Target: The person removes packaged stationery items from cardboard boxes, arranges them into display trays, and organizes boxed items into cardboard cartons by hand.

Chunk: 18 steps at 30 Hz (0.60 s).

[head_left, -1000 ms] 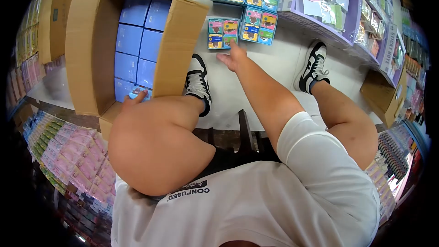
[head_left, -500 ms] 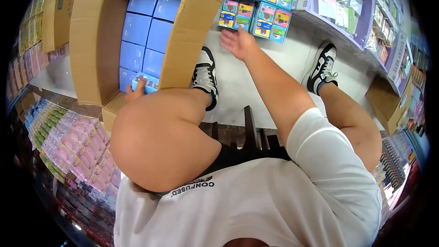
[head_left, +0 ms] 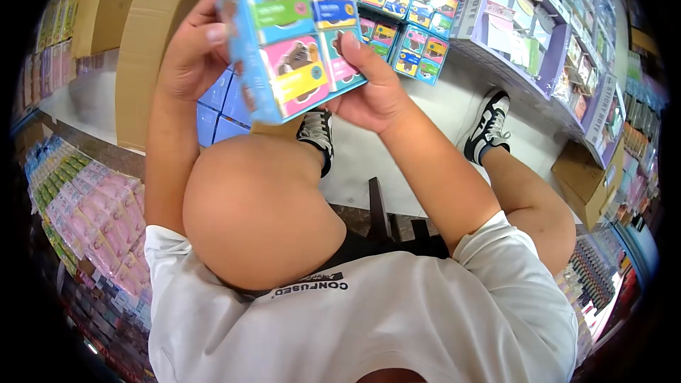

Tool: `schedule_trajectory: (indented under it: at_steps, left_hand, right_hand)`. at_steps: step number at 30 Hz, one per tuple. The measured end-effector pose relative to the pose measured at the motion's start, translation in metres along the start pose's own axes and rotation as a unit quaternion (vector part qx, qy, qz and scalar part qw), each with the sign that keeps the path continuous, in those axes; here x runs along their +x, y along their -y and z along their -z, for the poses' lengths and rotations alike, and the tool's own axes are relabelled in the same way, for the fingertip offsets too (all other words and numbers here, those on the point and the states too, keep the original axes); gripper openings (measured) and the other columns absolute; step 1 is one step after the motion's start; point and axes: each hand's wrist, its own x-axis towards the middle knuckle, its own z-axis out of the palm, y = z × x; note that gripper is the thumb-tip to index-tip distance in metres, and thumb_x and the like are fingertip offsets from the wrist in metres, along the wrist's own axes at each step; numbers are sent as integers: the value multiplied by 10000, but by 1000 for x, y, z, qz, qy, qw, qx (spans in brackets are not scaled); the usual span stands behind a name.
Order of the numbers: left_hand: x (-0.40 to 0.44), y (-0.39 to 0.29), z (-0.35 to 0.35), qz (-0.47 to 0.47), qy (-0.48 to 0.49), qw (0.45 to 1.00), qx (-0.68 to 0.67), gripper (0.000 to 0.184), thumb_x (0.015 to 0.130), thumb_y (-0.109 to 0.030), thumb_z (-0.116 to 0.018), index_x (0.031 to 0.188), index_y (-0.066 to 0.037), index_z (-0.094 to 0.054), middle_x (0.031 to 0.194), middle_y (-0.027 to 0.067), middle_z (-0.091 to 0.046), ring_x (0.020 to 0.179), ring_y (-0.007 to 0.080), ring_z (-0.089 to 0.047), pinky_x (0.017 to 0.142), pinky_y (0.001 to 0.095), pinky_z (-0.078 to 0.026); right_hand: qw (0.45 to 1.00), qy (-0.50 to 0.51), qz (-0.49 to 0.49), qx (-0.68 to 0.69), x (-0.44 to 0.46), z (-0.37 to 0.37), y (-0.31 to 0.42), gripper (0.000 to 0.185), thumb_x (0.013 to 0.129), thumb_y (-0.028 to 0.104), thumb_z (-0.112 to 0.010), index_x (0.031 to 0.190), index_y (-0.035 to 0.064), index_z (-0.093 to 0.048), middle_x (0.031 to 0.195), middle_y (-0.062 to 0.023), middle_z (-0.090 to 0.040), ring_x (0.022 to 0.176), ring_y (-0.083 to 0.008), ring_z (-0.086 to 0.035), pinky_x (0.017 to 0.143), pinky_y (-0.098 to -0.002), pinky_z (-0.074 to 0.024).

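Well, floor (head_left: pixel 418 152): pale and glossy, below your fingers and between your two shoes.
Purple display (head_left: pixel 560 78): well to the right of your right fingers, loaded with packets and lettered with "NOTE" along its edge.
Cardboard carton (head_left: pixel 138 64): open, below your left fingers and reaching out to their left.
Pink packs (head_left: pixel 106 223): piled in rows, well apart from your left fingers, on their near-left side.
Stacked boxes (head_left: pixel 418 0): bright multicoloured groups on the floor, just beyond and to the right of your right fingers.
Blue boxes (head_left: pixel 221 117): plain-sided, packed inside the carton, lower than your left fingers and partly hidden by your arm and the held box.
Shoes: black and white; the left one (head_left: pixel 317 135) sits below and nearer you than your right fingers, the right one (head_left: pixel 491 122) off to their right.
Held box (head_left: pixel 284 46): raised between your two hands and tilted, its four-panel face turned up to you in blue, yellow, pink and teal; its left side is blurred.
Left hand (head_left: pixel 195 60): your fingers are bent against the box's left side, thumb at its edge, some tips hidden.
Right hand (head_left: pixel 372 92): your thumb presses the lower right of the face, pinching that corner; your other fingers are mostly hidden under it.
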Motion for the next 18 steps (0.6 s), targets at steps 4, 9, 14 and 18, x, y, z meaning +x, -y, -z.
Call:
schedule_trajectory:
  at_steps: [4,9,14,18]
  left_hand:
    - [-11,39,3,72,-133,965,215,538,927,-178,-706,1437,-57,-586,1368,85,-644,1202,207,-616,1010,382,-501]
    - [-53,168,124,127,-269,815,497,615,882,-302,-786,1409,-47,-597,1435,166,-578,1233,298,-590,1070,428,-458]
    - [-59,168,145,141,-311,644,685,891,763,-414,-883,1470,-9,-522,1522,284,-436,1377,413,-466,1137,502,-414]
    - [-38,140,146,198,-358,653,637,1066,721,-484,-893,1526,38,-429,1523,313,-427,1422,434,-441,1180,471,-387]
  right_hand:
    - [991,-123,-1,-49,-34,80,-3,585,1070,365,-581,1545,117,-348,1498,-144,-534,1358,-339,-570,1106,-591,-494]
    - [972,-226,43,48,-51,147,-39,619,1023,327,-679,1505,45,-414,1511,-168,-519,1414,-345,-504,1183,-558,-428]
    - [940,-325,92,39,-30,188,-40,574,1014,296,-704,1470,70,-438,1461,-129,-544,1372,-318,-525,1156,-521,-457]
    - [911,-398,110,10,-12,217,-37,647,997,333,-732,1500,107,-395,1434,-142,-541,1329,-350,-540,1130,-528,-474]
